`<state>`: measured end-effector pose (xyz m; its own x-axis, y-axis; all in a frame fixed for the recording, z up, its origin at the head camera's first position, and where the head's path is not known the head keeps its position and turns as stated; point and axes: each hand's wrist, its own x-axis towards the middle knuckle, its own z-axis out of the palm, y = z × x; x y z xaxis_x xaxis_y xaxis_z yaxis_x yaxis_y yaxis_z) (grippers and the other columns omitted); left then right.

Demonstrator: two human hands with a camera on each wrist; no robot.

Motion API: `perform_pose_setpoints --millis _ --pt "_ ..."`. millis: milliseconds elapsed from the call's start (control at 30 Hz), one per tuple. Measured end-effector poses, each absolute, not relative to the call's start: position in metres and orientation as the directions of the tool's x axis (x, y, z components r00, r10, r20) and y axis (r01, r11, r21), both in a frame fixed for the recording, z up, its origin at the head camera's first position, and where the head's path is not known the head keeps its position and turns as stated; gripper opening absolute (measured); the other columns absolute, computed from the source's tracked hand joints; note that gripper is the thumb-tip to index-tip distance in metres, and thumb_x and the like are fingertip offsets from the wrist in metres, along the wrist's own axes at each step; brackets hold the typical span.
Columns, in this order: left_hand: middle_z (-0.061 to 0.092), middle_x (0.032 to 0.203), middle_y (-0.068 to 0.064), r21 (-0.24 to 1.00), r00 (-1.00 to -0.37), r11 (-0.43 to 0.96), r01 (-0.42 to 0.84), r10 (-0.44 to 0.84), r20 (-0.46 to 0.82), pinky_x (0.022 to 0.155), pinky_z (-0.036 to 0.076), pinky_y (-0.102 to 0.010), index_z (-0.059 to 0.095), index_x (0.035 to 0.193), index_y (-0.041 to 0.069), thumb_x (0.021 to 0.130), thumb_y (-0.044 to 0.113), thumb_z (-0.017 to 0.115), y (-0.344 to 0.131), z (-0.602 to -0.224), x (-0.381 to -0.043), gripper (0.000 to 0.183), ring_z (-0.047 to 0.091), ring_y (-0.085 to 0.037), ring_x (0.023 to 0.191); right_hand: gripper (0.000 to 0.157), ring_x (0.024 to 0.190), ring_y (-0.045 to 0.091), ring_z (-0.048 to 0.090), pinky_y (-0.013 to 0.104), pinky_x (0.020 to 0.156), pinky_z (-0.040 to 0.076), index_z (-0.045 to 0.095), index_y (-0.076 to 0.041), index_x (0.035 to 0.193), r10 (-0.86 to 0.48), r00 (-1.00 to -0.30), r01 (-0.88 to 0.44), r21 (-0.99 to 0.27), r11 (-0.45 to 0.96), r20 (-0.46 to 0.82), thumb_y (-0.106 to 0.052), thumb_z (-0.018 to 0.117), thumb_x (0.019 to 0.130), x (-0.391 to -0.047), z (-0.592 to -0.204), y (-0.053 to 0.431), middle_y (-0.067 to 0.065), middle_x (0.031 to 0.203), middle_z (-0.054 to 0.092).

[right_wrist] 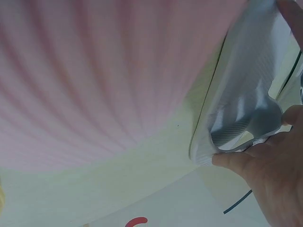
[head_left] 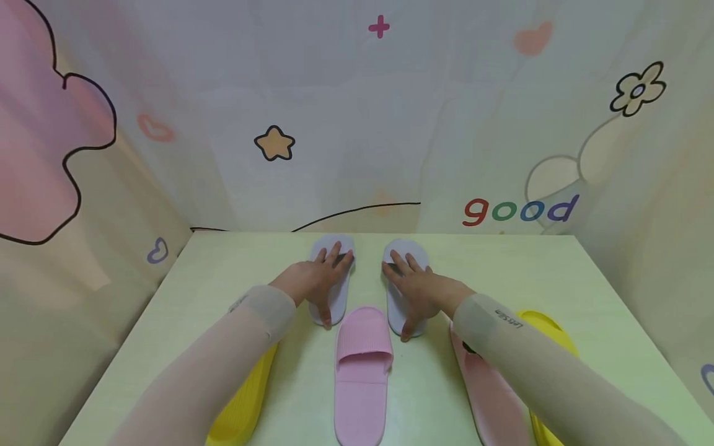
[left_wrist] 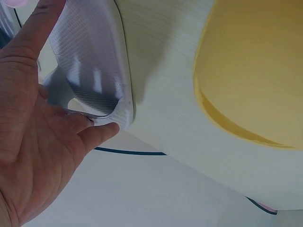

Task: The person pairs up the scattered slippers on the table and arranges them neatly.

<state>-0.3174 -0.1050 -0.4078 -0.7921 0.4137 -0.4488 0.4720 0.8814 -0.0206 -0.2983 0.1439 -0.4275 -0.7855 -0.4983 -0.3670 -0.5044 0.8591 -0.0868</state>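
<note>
Two pale white slippers lie near the table's back edge, toes pointing away. Over the left white slipper (head_left: 338, 301) my left hand (head_left: 312, 282) is spread, fingers extended across its strap and the thumb by the heel. The left wrist view shows the little finger at the toe end of this slipper (left_wrist: 90, 38). My right hand (head_left: 417, 288) lies likewise over the right white slipper (head_left: 395, 310), thumb toward the heel. In the right wrist view its fingers touch the toe end of that slipper (right_wrist: 244, 71). Both hands partly hide the straps.
A pink slipper (head_left: 361, 390) lies in the middle, close behind the white pair. Another pink slipper (head_left: 496, 402) and a yellow slipper (head_left: 549, 328) are partly under the right forearm. A second yellow slipper (head_left: 245, 396) sits by the left forearm. A printed curtain (head_left: 357, 124) hangs behind the table (head_left: 223, 260).
</note>
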Motion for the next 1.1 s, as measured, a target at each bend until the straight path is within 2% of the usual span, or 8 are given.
perform_pose_setpoints --millis 467,800,1100 --pt "-0.01 0.175 -0.017 -0.067 -0.813 0.881 0.467 0.399 -0.424 0.117 0.04 -0.062 -0.005 0.168 0.019 0.064 0.055 0.096 -0.103 -0.407 -0.319 0.149 0.008 -0.042 0.161 0.147 0.161 0.045 -0.004 0.069 0.123 0.022 0.003 -0.016 0.168 -0.494 -0.787 -0.509 -0.065 0.858 -0.369 -0.061 0.094 0.063 -0.306 -0.429 0.141 0.015 0.175 -0.014" --pt "-0.007 0.176 -0.014 -0.076 -0.829 0.887 0.455 0.391 -0.4 0.118 0.039 -0.061 -0.001 0.168 0.02 0.063 0.056 0.096 -0.101 -0.405 -0.32 0.148 0.01 -0.04 0.162 0.143 0.161 0.044 -0.008 0.068 0.125 0.017 0.003 -0.017 0.168 -0.507 -0.781 -0.496 -0.129 0.858 -0.364 -0.057 0.094 0.066 -0.311 -0.428 0.146 0.013 0.174 -0.017" --pt "-0.011 0.176 -0.011 -0.037 -0.823 0.897 0.44 0.386 -0.417 0.122 0.033 -0.063 -0.005 0.168 0.024 0.063 0.055 0.096 -0.103 -0.407 -0.326 0.149 0.006 -0.039 0.162 0.14 0.16 0.044 -0.01 0.07 0.125 0.012 0.004 -0.015 0.168 -0.535 -0.78 -0.498 -0.198 0.845 -0.323 -0.051 0.095 0.068 -0.313 -0.432 0.151 0.014 0.174 -0.018"
